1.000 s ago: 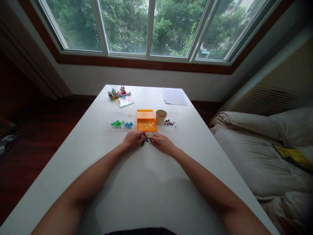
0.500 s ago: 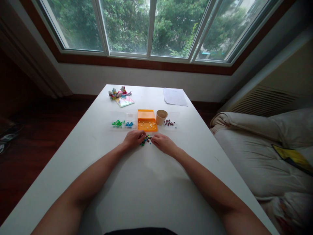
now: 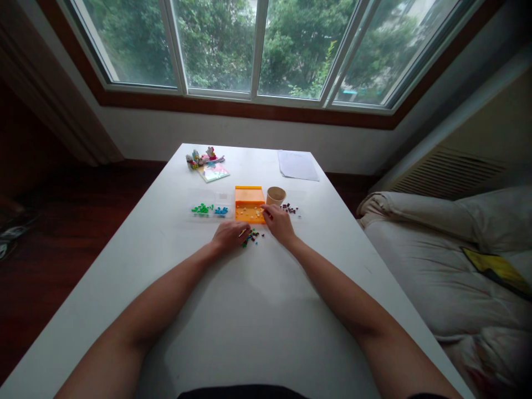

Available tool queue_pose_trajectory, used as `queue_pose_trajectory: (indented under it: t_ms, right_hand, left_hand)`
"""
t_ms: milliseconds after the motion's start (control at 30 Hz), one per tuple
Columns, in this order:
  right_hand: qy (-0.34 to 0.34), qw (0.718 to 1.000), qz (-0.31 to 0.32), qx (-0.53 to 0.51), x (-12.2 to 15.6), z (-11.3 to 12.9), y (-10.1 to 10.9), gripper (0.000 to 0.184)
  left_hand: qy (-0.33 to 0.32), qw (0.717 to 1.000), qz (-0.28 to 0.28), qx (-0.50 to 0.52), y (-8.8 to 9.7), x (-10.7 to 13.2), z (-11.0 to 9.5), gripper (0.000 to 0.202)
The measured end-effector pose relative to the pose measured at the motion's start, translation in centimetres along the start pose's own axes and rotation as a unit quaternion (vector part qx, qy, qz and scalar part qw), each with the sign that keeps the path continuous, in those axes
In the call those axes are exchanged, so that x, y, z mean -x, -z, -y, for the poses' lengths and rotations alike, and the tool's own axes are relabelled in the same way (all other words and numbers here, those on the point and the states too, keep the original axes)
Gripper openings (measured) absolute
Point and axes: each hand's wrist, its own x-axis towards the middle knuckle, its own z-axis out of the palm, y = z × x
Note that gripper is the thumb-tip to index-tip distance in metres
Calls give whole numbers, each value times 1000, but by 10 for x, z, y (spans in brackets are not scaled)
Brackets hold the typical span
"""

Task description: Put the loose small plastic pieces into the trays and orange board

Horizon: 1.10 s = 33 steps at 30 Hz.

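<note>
My left hand (image 3: 231, 235) rests on the table with its fingers curled together at the left side of a small mixed pile of tiny bricks (image 3: 251, 238). Whatever those fingers hold is too small to tell. Over the right edge of an open orange box (image 3: 244, 218), which has pale bits scattered in it, is my right hand (image 3: 278, 223). Its fingers are pinched, and their contents cannot be made out. Just behind the right hand stands a brown paper cup (image 3: 276, 194).
Left of the orange box, a clear tray holds green bricks (image 3: 201, 209) and blue bricks (image 3: 221, 211). Dark brown bricks (image 3: 291, 208) lie right of the cup. Small figurines (image 3: 203, 157), a shiny card (image 3: 215, 172) and paper sheets (image 3: 297, 165) are at the table's far end.
My right hand has moved forward from the right side of the brick pile to the orange box's right edge. My left hand has stayed by the pile.
</note>
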Motion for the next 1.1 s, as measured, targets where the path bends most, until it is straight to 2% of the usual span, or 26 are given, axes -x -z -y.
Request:
queue_pose_trajectory:
  t_ms: [100, 200, 433, 633, 833, 1100]
  right_hand:
    - [-5, 1000, -15, -21, 5, -2, -8, 25]
    - [-1, 999, -12, -41, 14, -3, -7, 22]
    - [15, 998, 35, -55, 22, -8, 5, 19]
    - [29, 996, 78, -44, 24, -9, 5, 19]
    - [25, 995, 94, -30, 24, -15, 8, 19]
    - [39, 971, 229, -51, 19, -23, 25, 8]
  left_hand:
    - [6, 1000, 5, -4, 0, 1, 1, 26]
    - [5, 1000, 17, -1, 1, 2, 1, 23]
    - [5, 998, 57, -7, 4, 3, -10, 22]
    - [9, 998, 63, 10, 4, 1, -14, 19]
    - [11, 998, 60, -7, 5, 1, -11, 19]
    - [1, 997, 70, -21, 9, 2, -11, 15]
